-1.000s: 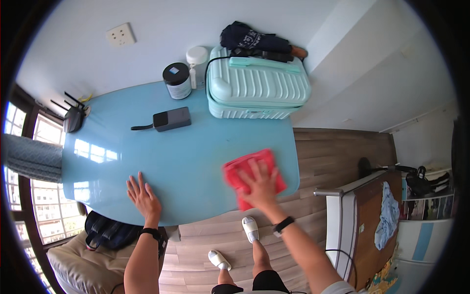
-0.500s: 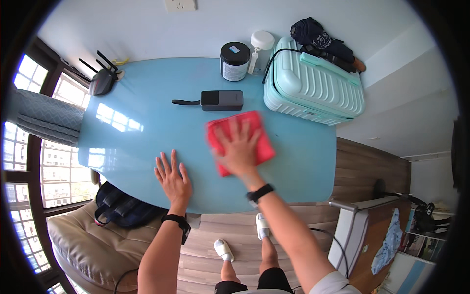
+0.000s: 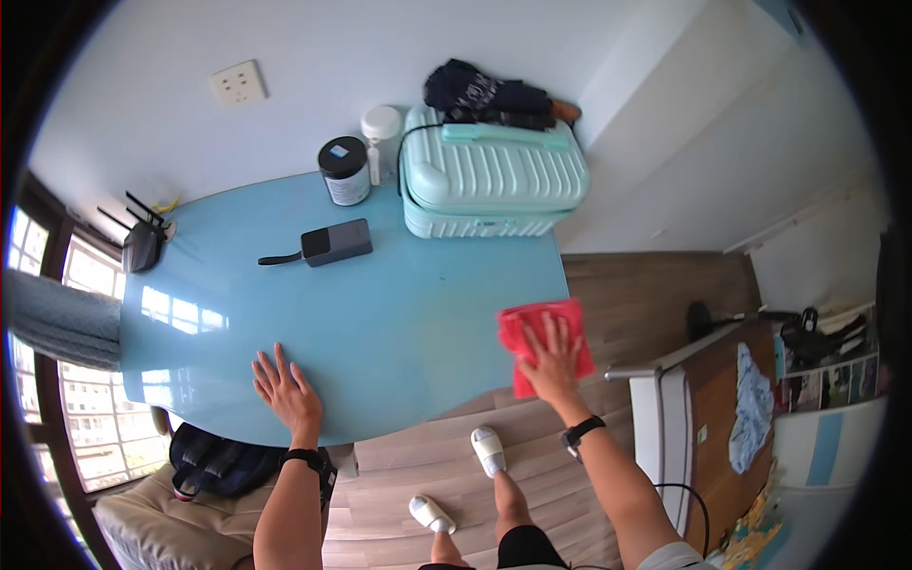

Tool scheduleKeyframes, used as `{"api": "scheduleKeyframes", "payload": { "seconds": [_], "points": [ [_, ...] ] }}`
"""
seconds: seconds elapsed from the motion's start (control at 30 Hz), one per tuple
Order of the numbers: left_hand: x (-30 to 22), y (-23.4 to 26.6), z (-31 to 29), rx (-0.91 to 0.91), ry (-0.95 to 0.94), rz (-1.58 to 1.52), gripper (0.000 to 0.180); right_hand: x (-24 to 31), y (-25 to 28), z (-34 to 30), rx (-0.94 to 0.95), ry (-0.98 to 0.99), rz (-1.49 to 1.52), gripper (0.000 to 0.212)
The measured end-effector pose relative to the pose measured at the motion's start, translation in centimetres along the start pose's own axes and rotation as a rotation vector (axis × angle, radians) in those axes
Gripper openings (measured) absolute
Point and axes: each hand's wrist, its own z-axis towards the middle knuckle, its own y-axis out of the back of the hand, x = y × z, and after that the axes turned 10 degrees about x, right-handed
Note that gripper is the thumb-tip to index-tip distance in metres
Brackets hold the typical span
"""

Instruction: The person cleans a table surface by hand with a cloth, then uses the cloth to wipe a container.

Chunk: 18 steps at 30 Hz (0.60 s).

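A red cloth (image 3: 523, 332) lies over the right edge of the light blue tabletop (image 3: 408, 332). On top of it rests my right hand (image 3: 553, 359), pressed flat with its fingers spread; the thumb side shows against the cloth. Over to the left, my left hand (image 3: 290, 391) is laid flat near the front edge, fingers stretched and nothing in them. Farther back on the table sits a dark grey box-shaped device (image 3: 337, 242) with a wrist strap, apart from both hands.
A mint-green ribbed case (image 3: 494, 180) stands at the back, a dark folded umbrella (image 3: 489, 93) on top. Left of it are a black-lidded tub (image 3: 344, 171) and a white-capped bottle (image 3: 382, 133). A router (image 3: 144, 243) occupies the far left corner. A beige cushioned seat (image 3: 180, 522) holds a dark bag (image 3: 223, 461).
My right hand has slid the red cloth rightward from mid-table to the right edge. The view has shifted to the right. My left hand still lies flat near the front edge.
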Motion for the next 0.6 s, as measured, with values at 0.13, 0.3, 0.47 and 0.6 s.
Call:
{"api": "scheduleKeyframes", "payload": {
  "seconds": [0.13,0.3,0.47,0.6],
  "points": [
    [-1.4,0.5,-0.6,0.027,-0.004,-0.009,0.050,-1.4,-0.5,5.0,0.035,-0.214,-0.032,0.073],
    [-0.8,1.2,-0.4,-0.002,0.002,-0.020,0.051,10.8,0.7,14.6,0.029,-0.124,-0.009,0.074],
    [-1.9,0.6,-0.3,-0.005,-0.023,-0.017,0.050,25.8,-1.1,13.9,-0.116,0.175,-0.020,0.073],
    [-1.0,0.0,-0.1,-0.009,-0.020,-0.034,0.049,26.9,-2.5,8.2,-0.112,0.486,0.145,0.068]
  ]
}}
